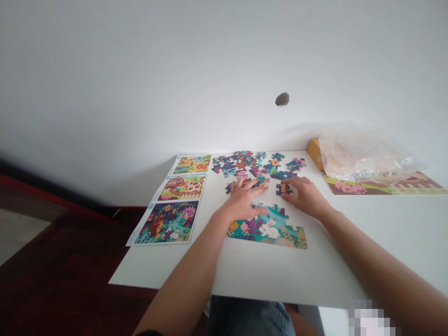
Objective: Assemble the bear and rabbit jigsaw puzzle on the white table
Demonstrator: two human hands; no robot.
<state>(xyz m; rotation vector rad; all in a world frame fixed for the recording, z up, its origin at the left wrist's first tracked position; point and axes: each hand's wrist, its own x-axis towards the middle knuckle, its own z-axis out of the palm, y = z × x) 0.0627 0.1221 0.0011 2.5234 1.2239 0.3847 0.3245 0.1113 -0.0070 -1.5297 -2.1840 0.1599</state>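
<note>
My left hand (244, 200) is spread open, palm down, its fingertips on loose jigsaw pieces and its thumb over the joined part of the puzzle (269, 231), which shows a white rabbit among plants. To the right, my right hand (308, 196) pinches a dark jigsaw piece (284, 190) with orange on it between thumb and fingers, low over the table. Beyond both hands lies a scatter of loose jigsaw pieces (241, 163), mostly blue, purple and red. Some pieces are partly hidden under my left fingers.
A sheet with three printed pictures (168, 221) lies on the left of the white table (266, 275). At the back right, a clear plastic bag (367, 151) rests against an orange box (315, 154) and over a farm picture (378, 184). The wall (224, 74) has a round hole (282, 99).
</note>
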